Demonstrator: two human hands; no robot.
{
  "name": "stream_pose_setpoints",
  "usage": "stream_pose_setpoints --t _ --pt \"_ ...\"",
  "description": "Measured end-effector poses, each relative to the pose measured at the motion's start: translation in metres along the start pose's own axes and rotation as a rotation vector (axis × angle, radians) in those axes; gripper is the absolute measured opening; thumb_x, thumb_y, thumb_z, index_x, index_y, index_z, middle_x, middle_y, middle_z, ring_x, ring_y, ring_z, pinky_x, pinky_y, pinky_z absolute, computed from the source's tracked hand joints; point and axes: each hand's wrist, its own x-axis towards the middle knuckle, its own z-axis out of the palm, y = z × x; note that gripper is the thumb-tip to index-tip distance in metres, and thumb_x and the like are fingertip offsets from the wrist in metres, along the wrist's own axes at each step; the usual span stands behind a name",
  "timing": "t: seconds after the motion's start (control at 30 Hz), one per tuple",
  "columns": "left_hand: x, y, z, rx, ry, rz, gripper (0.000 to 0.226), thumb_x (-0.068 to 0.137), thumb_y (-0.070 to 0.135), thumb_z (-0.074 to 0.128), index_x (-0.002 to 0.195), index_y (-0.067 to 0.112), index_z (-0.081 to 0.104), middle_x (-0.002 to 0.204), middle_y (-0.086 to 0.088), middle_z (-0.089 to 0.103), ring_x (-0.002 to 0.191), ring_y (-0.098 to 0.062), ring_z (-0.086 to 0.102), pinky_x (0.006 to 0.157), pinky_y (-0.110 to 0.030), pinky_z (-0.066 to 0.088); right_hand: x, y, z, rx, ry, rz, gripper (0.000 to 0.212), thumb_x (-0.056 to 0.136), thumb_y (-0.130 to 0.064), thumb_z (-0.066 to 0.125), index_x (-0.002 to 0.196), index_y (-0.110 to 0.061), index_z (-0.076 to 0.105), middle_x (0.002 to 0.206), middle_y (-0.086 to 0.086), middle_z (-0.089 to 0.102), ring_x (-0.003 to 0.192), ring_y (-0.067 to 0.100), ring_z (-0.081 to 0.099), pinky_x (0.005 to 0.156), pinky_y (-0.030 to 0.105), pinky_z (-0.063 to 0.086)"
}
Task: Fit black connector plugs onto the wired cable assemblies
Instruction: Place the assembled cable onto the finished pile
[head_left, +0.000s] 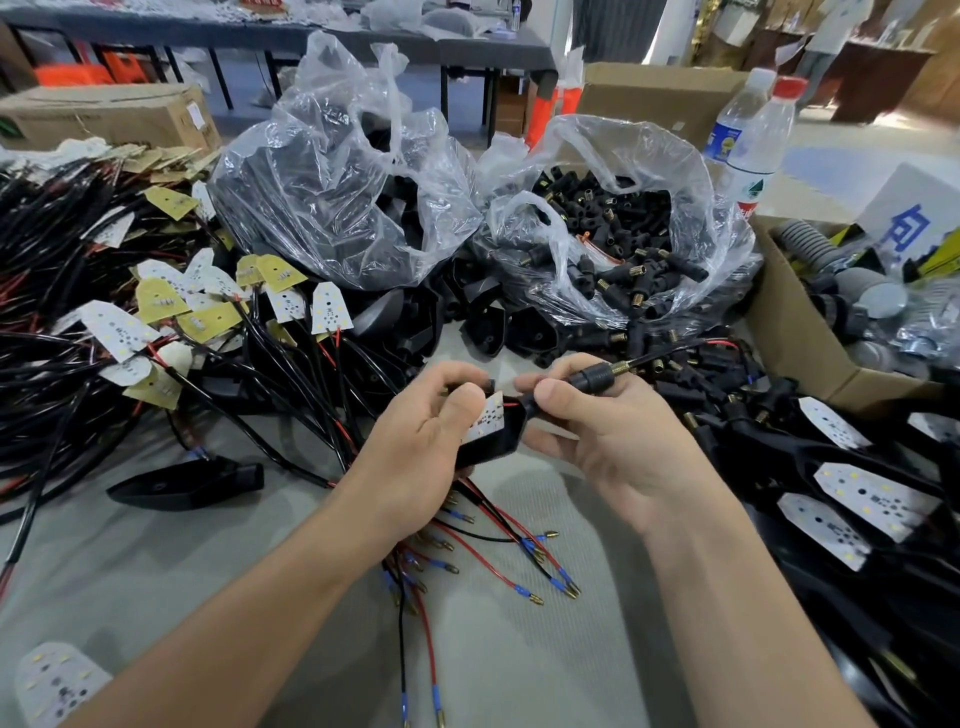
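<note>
Both hands meet at centre. The left hand (421, 441) curls round a black lamp housing (493, 444) holding a white LED board (488, 415). At its 3 o'clock the right hand (608, 431) pinches a black connector plug (592, 376), seemingly threaded on the cable. Two clear bags (332, 171) sit at 12 o'clock and two water bottles (753, 150) at 2, labels too blurred to read.

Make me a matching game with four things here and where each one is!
Things:
1. red-capped water bottle
2. black connector plug
3. loose white LED board
4. black housing

Places:
A. held in the left hand
B. lying at the near left corner of the table
C. standing at the back right
D. pinched in the right hand

Pairs: 1-C, 2-D, 3-B, 4-A
</note>
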Motion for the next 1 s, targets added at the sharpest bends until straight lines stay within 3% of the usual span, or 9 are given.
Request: stream_pose_setpoints --t 0.07,0.17,0.27,0.37,0.47,0.63,0.73,0.87,1.0 --pt "-0.001 0.000 -0.001 0.010 0.092 0.013 0.018 0.104 0.039 0.050 0.096 0.027 0.061 0.081 0.003 0.070 0.067 -0.013 0.069 0.058 -0.028 0.052 0.000 0.002 0.004 -0.021 0.011 -0.030 0.025 0.064 -0.001 0.079 0.081 -0.008 0.061 0.089 0.017 0.074 0.079 0.028 0.075 0.062 0.032 0.061" --pt "-0.003 0.000 -0.005 0.237 0.260 0.138 0.031 0.098 0.052 0.053 0.083 0.027 0.064 0.068 0.007 0.066 0.058 -0.004 0.056 0.056 -0.015 0.042 0.001 0.006 0.008 -0.041 0.142 -0.100 0.026 0.070 0.013 0.077 0.074 -0.009 0.064 0.084 0.023 0.072 0.072 0.029 0.073 0.059 0.031 0.060" --pt "-0.003 0.002 -0.008 0.344 0.373 0.178 0.023 0.089 0.053 0.064 0.077 0.035 0.072 0.077 0.014 0.072 0.065 -0.009 0.064 0.058 -0.022 0.048 0.002 0.007 0.006 -0.053 0.221 -0.142 0.033 0.075 0.017 0.075 0.068 -0.014 0.068 0.086 0.025 0.069 0.077 0.030 0.074 0.064 0.033 0.061" --pt "-0.001 0.002 -0.009 0.247 0.421 0.127 0.017 0.088 0.042 0.075 0.072 0.037 0.077 0.087 0.033 0.072 0.074 -0.001 0.068 0.064 -0.020 0.048 0.002 0.007 0.005 -0.057 0.214 -0.185 0.031 0.075 0.020 0.072 0.076 -0.010 0.065 0.086 0.019 0.074 0.081 0.029 0.074 0.070 0.035 0.062" --pt "0.003 0.002 -0.006 0.039 0.423 0.045 0.011 0.083 0.040 0.078 0.073 0.044 0.079 0.086 0.029 0.074 0.082 0.007 0.070 0.078 -0.024 0.050 0.002 0.011 0.008 -0.077 0.211 -0.221 0.031 0.076 0.023 0.069 0.081 -0.006 0.062 0.086 0.017 0.075 0.082 0.026 0.073 0.072 0.035 0.061" --pt "0.007 0.001 -0.006 -0.111 0.376 -0.043 0.012 0.082 0.040 0.078 0.073 0.033 0.080 0.080 0.005 0.078 0.077 -0.006 0.070 0.091 -0.043 0.059 0.003 0.010 0.010 0.070 0.159 -0.172 0.024 0.063 0.008 0.077 0.074 -0.011 0.065 0.083 0.013 0.075 0.075 0.023 0.074 0.070 0.033 0.062" --pt "0.004 0.002 -0.005 -0.177 0.421 0.005 0.012 0.083 0.028 0.082 0.074 0.034 0.081 0.087 0.013 0.079 0.080 -0.006 0.074 0.086 -0.040 0.063 0.002 0.011 0.012 0.077 0.142 -0.179 0.021 0.056 -0.001 0.079 0.068 -0.015 0.069 0.083 0.014 0.075 0.075 0.024 0.074 0.071 0.033 0.062" --pt "0.005 0.000 -0.004 -0.217 0.457 0.091 0.019 0.072 0.030 0.084 0.081 0.036 0.068 0.104 0.013 0.075 0.090 -0.013 0.075 0.076 -0.040 0.063 0.003 0.010 0.013 0.121 0.128 -0.182 0.017 0.058 -0.004 0.078 0.066 -0.016 0.070 0.083 0.014 0.074 0.077 0.024 0.073 0.071 0.033 0.062" --pt "0.002 0.002 -0.002 -0.264 0.299 0.031 0.006 0.090 0.030 0.073 0.089 0.035 0.070 0.087 0.003 0.076 0.072 -0.019 0.075 0.060 -0.040 0.063 0.001 0.010 0.014 0.120 0.151 -0.196 0.018 0.059 -0.005 0.078 0.070 -0.012 0.066 0.085 0.016 0.072 0.078 0.025 0.072 0.073 0.034 0.063"
